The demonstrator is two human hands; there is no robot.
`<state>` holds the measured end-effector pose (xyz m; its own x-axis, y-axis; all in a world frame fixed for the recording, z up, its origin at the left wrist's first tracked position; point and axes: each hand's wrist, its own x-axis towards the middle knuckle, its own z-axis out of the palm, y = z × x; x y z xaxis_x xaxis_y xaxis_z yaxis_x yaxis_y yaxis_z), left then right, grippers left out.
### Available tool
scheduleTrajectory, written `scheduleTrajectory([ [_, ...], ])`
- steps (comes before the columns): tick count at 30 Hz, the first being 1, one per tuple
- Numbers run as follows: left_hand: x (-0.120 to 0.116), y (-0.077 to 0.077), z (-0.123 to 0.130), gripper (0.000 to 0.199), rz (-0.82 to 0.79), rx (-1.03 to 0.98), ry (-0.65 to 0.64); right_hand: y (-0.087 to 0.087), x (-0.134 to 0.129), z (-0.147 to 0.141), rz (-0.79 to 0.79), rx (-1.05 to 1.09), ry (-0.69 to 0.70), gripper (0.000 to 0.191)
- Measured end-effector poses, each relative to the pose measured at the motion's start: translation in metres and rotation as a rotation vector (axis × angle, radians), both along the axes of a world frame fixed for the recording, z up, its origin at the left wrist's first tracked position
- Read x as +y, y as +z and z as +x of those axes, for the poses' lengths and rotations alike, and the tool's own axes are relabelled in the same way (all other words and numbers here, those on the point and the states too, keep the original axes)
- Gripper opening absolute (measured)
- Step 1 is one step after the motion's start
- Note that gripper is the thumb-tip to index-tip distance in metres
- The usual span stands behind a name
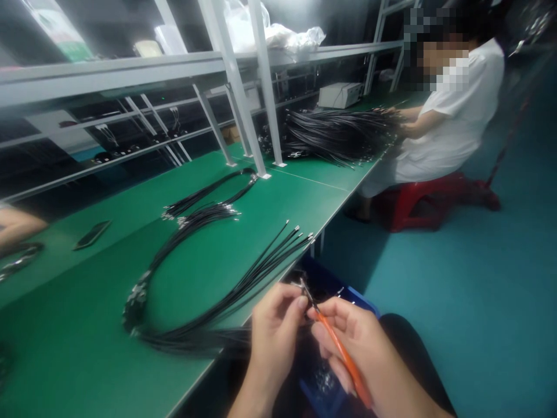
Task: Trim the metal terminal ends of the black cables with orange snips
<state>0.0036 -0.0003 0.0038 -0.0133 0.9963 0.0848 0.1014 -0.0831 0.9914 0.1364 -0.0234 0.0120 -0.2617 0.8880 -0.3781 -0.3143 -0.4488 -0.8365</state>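
Observation:
My right hand (352,342) is closed around the orange handles of a small pair of pliers (333,337). Their dark jaws point up and away, meeting the fingertips of my left hand (278,325). Between the left thumb and fingers is a small silvery cable end (297,284), partly hidden by the fingers. Black cables (191,337) with silvery ends curve over the green table toward my left wrist, where they run out of sight. Below both hands, a blue bin (326,395) holds small clear or shiny bits, blurred.
Another cable bundle (209,188) lies farther back on the green table (87,325), beside shelf posts (248,104). A phone (92,234) lies at left near another person's arm (17,226). A person on a red stool (418,200) handles a large cable pile (335,133).

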Motion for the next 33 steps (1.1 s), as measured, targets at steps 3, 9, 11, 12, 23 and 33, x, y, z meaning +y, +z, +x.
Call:
scheduleTrajectory([
  [3,0.0,-0.002,0.001,0.005,0.055,0.054,0.059,-0.001,-0.004,0.006,0.019,0.004,-0.021,0.035],
  [9,-0.002,-0.011,0.0,0.003,0.176,0.196,0.121,-0.005,-0.004,0.009,0.034,-0.014,0.074,0.019],
  [11,-0.003,-0.013,-0.001,0.005,0.209,0.25,0.098,-0.004,-0.003,0.007,0.03,-0.032,0.049,0.015],
  [12,-0.003,-0.013,-0.001,0.006,0.223,0.275,0.088,-0.003,-0.002,0.005,0.029,-0.04,0.033,0.014],
  [23,0.001,-0.015,0.002,0.007,0.31,0.353,0.091,-0.004,0.007,0.001,0.007,-0.113,0.005,0.016],
  [33,0.006,-0.017,0.006,0.01,0.472,0.467,0.146,-0.004,-0.004,0.01,0.121,-0.327,-0.01,0.009],
])
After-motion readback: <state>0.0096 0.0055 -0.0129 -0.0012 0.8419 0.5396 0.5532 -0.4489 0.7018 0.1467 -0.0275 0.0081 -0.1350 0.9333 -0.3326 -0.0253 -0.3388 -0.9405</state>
